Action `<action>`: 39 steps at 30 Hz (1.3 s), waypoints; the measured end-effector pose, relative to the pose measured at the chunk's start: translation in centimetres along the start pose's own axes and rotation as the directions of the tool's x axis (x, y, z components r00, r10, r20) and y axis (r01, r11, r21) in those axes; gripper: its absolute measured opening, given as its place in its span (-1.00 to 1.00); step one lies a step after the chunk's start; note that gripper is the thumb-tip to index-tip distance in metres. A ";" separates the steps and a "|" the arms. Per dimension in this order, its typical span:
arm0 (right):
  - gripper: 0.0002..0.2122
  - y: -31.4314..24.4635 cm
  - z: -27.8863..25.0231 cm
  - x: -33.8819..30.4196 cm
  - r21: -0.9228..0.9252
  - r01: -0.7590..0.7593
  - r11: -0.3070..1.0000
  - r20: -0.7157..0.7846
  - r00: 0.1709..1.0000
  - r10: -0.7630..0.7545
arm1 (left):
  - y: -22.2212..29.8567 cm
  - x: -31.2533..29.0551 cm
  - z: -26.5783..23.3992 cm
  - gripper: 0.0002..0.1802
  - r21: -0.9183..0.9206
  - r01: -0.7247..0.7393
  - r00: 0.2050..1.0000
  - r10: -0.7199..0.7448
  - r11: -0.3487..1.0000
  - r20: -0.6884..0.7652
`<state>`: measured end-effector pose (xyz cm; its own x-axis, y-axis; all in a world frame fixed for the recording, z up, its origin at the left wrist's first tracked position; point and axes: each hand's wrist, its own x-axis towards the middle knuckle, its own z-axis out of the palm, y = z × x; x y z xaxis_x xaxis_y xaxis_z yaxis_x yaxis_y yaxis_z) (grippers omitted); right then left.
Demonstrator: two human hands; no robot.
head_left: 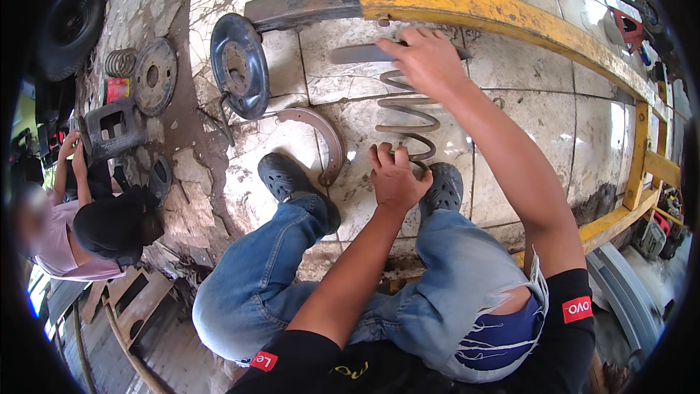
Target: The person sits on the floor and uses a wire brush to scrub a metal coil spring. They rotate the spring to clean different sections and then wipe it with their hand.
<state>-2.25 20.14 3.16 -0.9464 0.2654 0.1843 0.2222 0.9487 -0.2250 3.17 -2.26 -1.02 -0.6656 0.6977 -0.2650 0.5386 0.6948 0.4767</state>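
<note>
A coil spring [397,130] lies on the tiled floor in front of my feet. My left hand [396,179] has its fingers curled at the spring's near end, beside my right shoe; the exact grip is partly hidden. At the spring's far end, my right hand [429,62] grips a narrow, dark grey, slightly curved strip [354,53] across its middle. The strip sticks out on both sides of that hand. Left of the spring rests a curved brake shoe [332,138] with a rusty-brown face. A dark round metal plate [244,66] stands on edge farther left.
A yellow and black metal beam [496,11] runs across the far side and joins a yellow frame [638,153] at right. At left are a rusty disc [154,76], another spring [120,63], a tyre [71,25] and a seated person [80,237] handling a metal part [120,130].
</note>
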 end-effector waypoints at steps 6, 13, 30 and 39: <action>-0.57 10.5 -2.6 -13.8 0.074 -0.261 0.963 0.065 0.964 0.256 | -0.7 0.3 -1.2 -0.24 -0.043 0.043 0.997 -0.040 0.998 0.071; -0.60 5.9 -3.4 -10.5 0.270 -0.242 0.932 -0.020 0.966 0.257 | -0.4 0.1 -0.7 -0.25 -0.037 0.037 0.998 -0.035 0.999 0.047; -0.56 4.1 1.7 -10.4 0.560 -0.365 0.744 -0.061 0.877 0.476 | -7.0 1.4 -1.1 -0.24 -0.296 -0.131 0.988 0.149 0.946 0.039; -0.53 7.5 4.8 -14.7 0.475 -0.568 0.672 0.087 0.790 0.606 | -11.5 1.0 -3.7 -0.30 -0.352 -0.032 0.996 0.002 0.935 -0.086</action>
<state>12.23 22.49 -5.86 -0.6338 0.7699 -0.0742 0.5752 0.4050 -0.7108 -5.64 -10.24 -3.65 -0.7062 0.6817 -0.1913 0.3431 0.5659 0.7497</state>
